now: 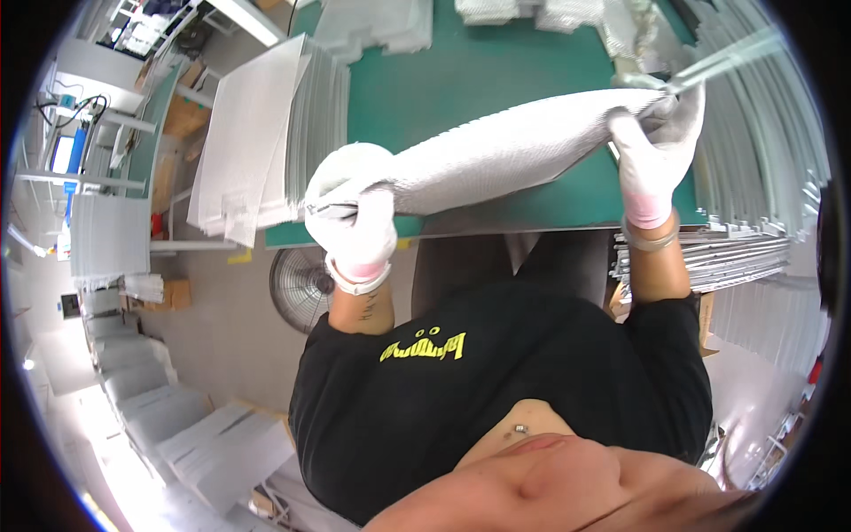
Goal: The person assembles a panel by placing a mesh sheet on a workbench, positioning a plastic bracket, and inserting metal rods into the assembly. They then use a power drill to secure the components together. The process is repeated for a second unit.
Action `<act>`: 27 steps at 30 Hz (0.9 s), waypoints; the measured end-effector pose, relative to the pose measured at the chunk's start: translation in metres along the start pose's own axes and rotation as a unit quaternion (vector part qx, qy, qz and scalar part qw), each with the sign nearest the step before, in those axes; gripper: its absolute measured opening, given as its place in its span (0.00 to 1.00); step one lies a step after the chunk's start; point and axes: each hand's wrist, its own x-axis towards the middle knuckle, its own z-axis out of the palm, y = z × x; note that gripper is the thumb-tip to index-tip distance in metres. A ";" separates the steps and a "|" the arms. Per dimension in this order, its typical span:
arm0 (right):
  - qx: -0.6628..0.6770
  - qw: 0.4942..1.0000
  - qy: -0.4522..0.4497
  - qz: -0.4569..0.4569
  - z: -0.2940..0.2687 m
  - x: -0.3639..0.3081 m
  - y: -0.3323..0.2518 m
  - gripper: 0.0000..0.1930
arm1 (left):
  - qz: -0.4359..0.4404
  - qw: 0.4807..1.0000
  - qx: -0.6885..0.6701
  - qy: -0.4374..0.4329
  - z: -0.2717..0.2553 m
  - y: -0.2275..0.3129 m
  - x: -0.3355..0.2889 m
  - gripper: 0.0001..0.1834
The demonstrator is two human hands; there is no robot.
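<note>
Both of my hands wear white gloves. A white, finely ribbed sheet (505, 151) stretches between them, bowed along its length and lifted over the green tabletop (425, 89). My left hand (355, 213) is closed round its left end, thumb on the near side. At the other end, higher up and farther out, my right hand (660, 146) pinches the sheet's corner between thumb and fingers. A pale translucent strip (731, 62) reaches out beside the right fingertips; whether that hand touches it I cannot tell.
Upright stacks of thin white sheets stand at the table's left (257, 133) and right (753, 133). Translucent packing pieces (377, 22) lie along the far side. More panels (727, 257) are stacked below the right edge. A floor fan (301, 288) stands under my left forearm.
</note>
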 end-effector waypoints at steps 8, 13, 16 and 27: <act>-0.291 0.882 -0.334 -0.163 -0.014 0.071 -0.073 0.22 | -0.031 0.999 0.000 -0.015 0.001 -0.016 0.022 0.09; -0.269 0.779 -0.492 -0.281 -0.014 0.105 -0.099 0.19 | -0.081 0.994 0.035 -0.069 -0.009 -0.008 0.021 0.07; -0.279 0.729 -0.538 -0.319 0.003 0.108 -0.105 0.20 | -0.165 0.965 0.063 -0.195 -0.014 0.031 0.053 0.08; -0.219 0.745 -0.586 -0.231 0.058 0.098 -0.111 0.26 | 0.067 0.989 -0.058 0.115 0.022 0.003 0.019 0.38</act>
